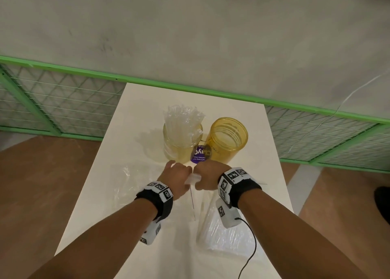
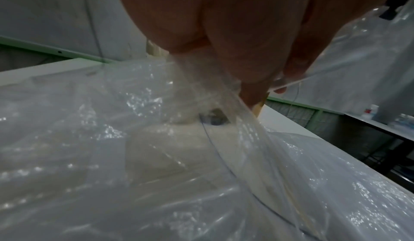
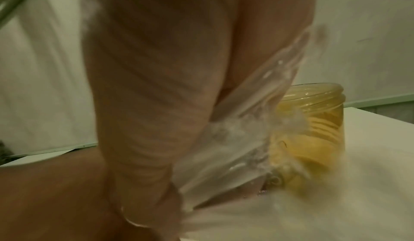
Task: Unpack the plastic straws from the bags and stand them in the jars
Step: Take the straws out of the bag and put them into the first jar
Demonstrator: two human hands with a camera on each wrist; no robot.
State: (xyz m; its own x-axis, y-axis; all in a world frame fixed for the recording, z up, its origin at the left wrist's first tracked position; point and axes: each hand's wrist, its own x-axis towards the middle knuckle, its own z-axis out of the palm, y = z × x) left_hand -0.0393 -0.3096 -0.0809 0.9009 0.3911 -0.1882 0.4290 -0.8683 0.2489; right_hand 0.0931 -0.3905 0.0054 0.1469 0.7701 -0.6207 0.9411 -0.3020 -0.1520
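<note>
On the white table (image 1: 135, 114), my left hand (image 1: 178, 173) and right hand (image 1: 205, 174) meet knuckle to knuckle just in front of the jars. Each grips one side of a clear plastic bag (image 1: 193, 179) between them. In the left wrist view my fingers (image 2: 253, 78) pinch the clear film (image 2: 224, 121), which spreads out below. The right wrist view shows my right hand (image 3: 145, 85) clutching bunched film (image 3: 237, 156). A clear jar (image 1: 181, 145) packed with clear straws (image 1: 183, 116) stands beside an empty amber jar (image 1: 229, 134), also seen as the amber jar (image 3: 320, 121).
A purple round label (image 1: 199, 153) lies between the jars' bases. A full bag of straws (image 1: 225, 234) sits near the table's front right, under my right wrist. A flat, crumpled clear bag (image 1: 130, 173) lies left. A green mesh railing (image 1: 63, 101) runs behind the table.
</note>
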